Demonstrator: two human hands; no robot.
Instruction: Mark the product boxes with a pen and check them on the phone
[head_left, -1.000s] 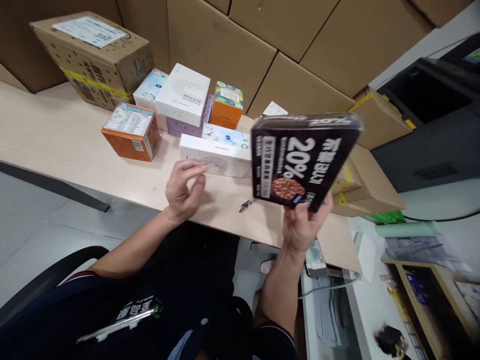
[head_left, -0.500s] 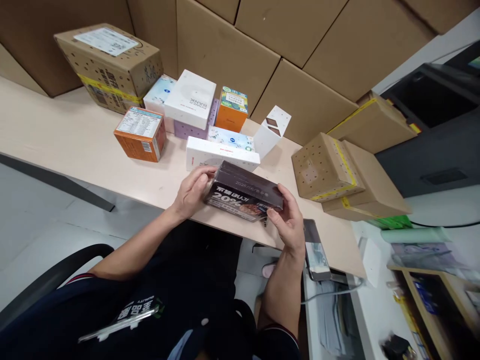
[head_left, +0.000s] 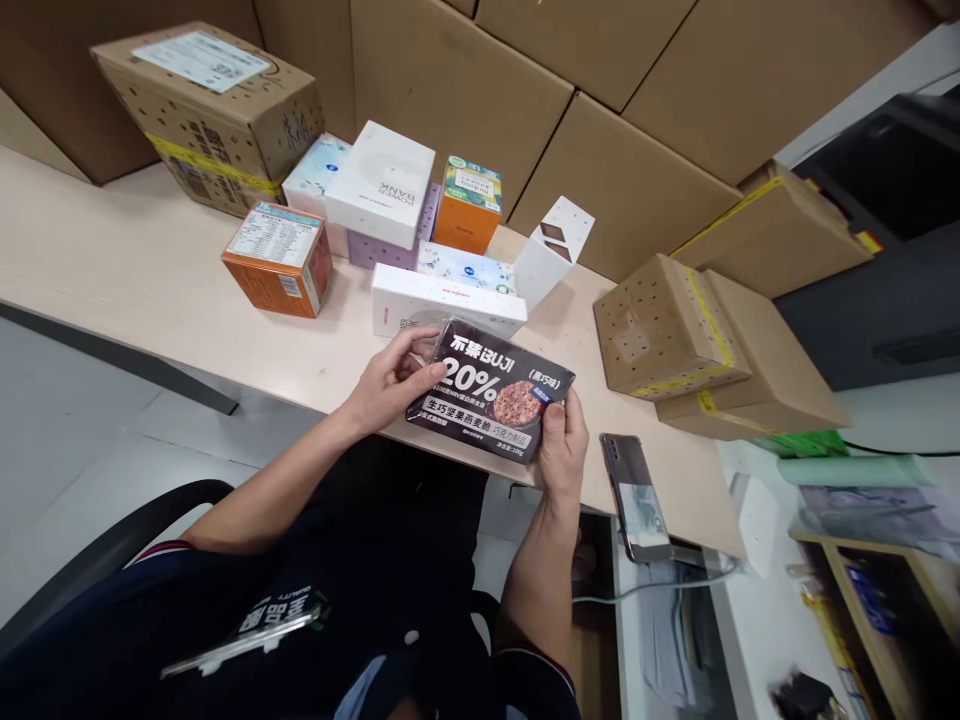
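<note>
We've got the black cereal box (head_left: 491, 400) printed face up, just over the desk (head_left: 135, 290) front edge, long axis running left-right and tilted down toward the right. Left hand (head_left: 390, 385) pinches its left end, right hand (head_left: 562, 450) grips the lower right corner. Risk as we see it: edge-only grips could let it slip off the desk front, or knock the phone (head_left: 636, 495) close beside it.

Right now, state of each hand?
Left hand: closed on the left end of the black box.
Right hand: closed on the same box's right corner.
</note>
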